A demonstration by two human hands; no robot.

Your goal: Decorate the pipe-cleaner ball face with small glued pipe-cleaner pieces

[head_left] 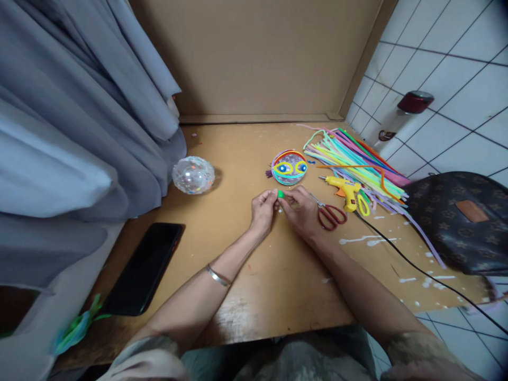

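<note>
Clock: centred on the hands, twelve toward the brown back panel [257, 58]
Left hand: the left hand [262, 211] pinches a small green piece [281, 194] at the fingertips, thumb on the near side; silver bangle [217, 275] on this wrist
Right hand: the right hand [304, 211] meets it from three o'clock, fingertips closed on the same piece
Green piece: at the clock's centre, held just above the desk [234, 222]; too small for me to make out its exact shape
Decorated ball: between twelve and one, near the fingertips; the decorated ball [291, 177] has two blue eyes ringed in yellow, red and orange arcs above, a purple tuft at its nine o'clock side
Clear ball: between nine and ten, well apart; the clear ball [193, 175] is flecked with pale bits
Phone: black phone [145, 267] at eight, flat, screen dark
Scissors: red-handled scissors [331, 216] between three and four, just beside the right hand
Glue gun: yellow glue gun [347, 191] at three, on its side, nozzle toward nine; dark cord [416, 260] runs off toward four
Stems: loose heap of coloured fuzzy stems [357, 164] between two and three, a bent orange one across the top
Bag: dark patterned bag [464, 227] with a tan patch, just past three
Bottle: clear bottle [392, 129], dark red cap, at two by the tiled wall [456, 79]; base hidden
Curtain: grey curtain [99, 106] hangs toward ten
</note>
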